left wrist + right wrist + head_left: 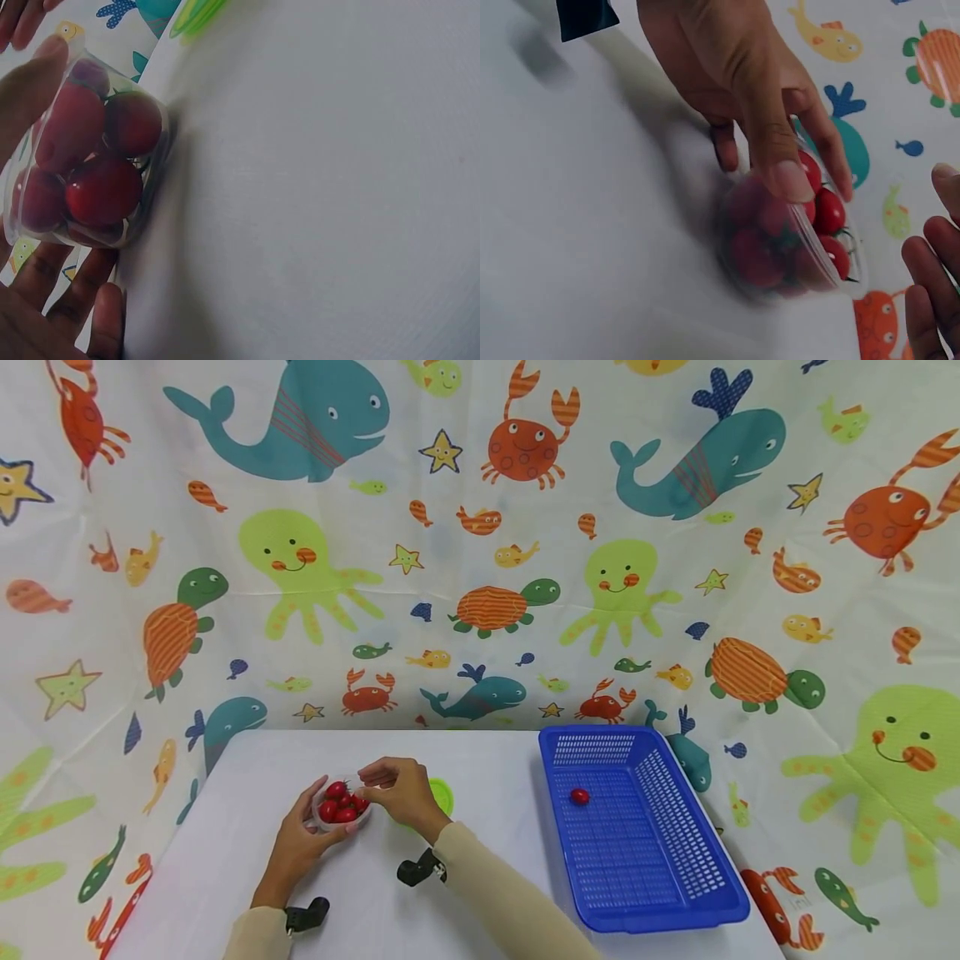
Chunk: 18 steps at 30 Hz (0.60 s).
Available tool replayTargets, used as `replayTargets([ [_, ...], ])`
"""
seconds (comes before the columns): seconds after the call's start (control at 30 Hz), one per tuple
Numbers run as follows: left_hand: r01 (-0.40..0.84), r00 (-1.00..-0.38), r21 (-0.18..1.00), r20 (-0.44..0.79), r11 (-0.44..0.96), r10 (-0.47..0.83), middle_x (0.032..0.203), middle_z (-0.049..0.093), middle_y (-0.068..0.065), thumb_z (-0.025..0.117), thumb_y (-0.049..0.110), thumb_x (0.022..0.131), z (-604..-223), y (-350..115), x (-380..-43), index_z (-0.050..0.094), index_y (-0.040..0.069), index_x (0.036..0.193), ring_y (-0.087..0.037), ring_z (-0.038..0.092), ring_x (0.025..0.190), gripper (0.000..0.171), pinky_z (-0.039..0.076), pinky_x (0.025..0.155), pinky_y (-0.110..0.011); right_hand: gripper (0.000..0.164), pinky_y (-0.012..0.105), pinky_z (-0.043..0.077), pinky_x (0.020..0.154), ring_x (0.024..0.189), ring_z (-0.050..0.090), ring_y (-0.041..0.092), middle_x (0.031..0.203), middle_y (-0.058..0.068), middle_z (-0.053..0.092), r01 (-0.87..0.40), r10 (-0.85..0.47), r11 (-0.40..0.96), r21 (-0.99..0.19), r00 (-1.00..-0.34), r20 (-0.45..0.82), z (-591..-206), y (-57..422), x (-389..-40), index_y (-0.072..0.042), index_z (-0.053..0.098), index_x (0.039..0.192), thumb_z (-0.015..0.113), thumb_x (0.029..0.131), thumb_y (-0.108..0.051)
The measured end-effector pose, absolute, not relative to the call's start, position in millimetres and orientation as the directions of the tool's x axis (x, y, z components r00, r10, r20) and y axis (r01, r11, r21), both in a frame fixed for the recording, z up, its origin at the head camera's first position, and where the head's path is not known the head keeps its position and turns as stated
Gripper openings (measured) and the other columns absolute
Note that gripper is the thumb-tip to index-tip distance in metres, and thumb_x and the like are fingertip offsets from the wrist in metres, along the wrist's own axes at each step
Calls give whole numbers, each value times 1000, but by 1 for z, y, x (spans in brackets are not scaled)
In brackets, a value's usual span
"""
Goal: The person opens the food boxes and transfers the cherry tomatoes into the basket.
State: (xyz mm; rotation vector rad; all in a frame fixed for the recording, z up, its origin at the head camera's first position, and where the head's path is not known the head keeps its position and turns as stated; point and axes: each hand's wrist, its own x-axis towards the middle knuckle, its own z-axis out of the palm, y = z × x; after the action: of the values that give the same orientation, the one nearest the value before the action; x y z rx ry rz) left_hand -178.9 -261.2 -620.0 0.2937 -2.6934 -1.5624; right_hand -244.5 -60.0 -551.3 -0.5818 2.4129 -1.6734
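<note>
A clear, round plastic container (822, 249) sat at the left part of the white table (495, 793), full of small red tomatoes (345, 815); they showed at its open top and through its see-through wall, lying one against another. At the right of the table stood a blue basket (630, 860) with slotted sides and a meshed floor; in it lay one lone tomato (580, 796), near the left wall and toward the far end, well apart from the others.

The tomatoes in the container were smooth, rounded and glossy, bright red in the head view and darker in the left wrist view; thin green stalks showed among them.

The left hand (295, 842) gripped the container from the left, its thumb on the near side and its fingers spread round the far side; the right hand (405, 789) hung just beside the container's right rim, its fingers loosely bent, with a gap between them and the thumb and nothing seen in its hold. A bright green disc (442, 795) lay on the table beyond the right hand, partly hidden by it.
</note>
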Motion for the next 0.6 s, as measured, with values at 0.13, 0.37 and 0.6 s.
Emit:
replayTargets([
  [0.13, -148, -983, 867, -76, 476, -167, 162, 29, -15, 80, 55, 77, -619, -262, -178, 15, 36, 160, -42, 35, 141, 107, 41, 108, -65, 23, 13, 55, 82, 90, 68, -3, 101, -17, 74, -241, -411, 302, -922, -906, 103, -559, -71, -242, -29, 75, 108, 79, 86, -26],
  [0.37, -150, -983, 867, -78, 475, -167, 163, 27, -15, 81, 51, 77, -616, -265, -176, 15, 37, 159, -43, 35, 142, 106, 40, 107, -66, 26, 14, 56, 79, 89, 66, -3, 101, -17, 74, -237, -435, 312, -920, -897, 83, -564, -89, -240, -29, 75, 109, 80, 84, -30],
  [0.6, -135, -985, 871, -65, 473, -160, 163, 28, -14, 82, 53, 76, -619, -264, -177, 17, 37, 159, -44, 36, 142, 107, 41, 108, -64, 25, 15, 56, 81, 88, 65, -5, 101, -19, 72, -202, -434, 351, -914, -901, 32, -569, -100, -239, -31, 74, 108, 79, 85, -28],
])
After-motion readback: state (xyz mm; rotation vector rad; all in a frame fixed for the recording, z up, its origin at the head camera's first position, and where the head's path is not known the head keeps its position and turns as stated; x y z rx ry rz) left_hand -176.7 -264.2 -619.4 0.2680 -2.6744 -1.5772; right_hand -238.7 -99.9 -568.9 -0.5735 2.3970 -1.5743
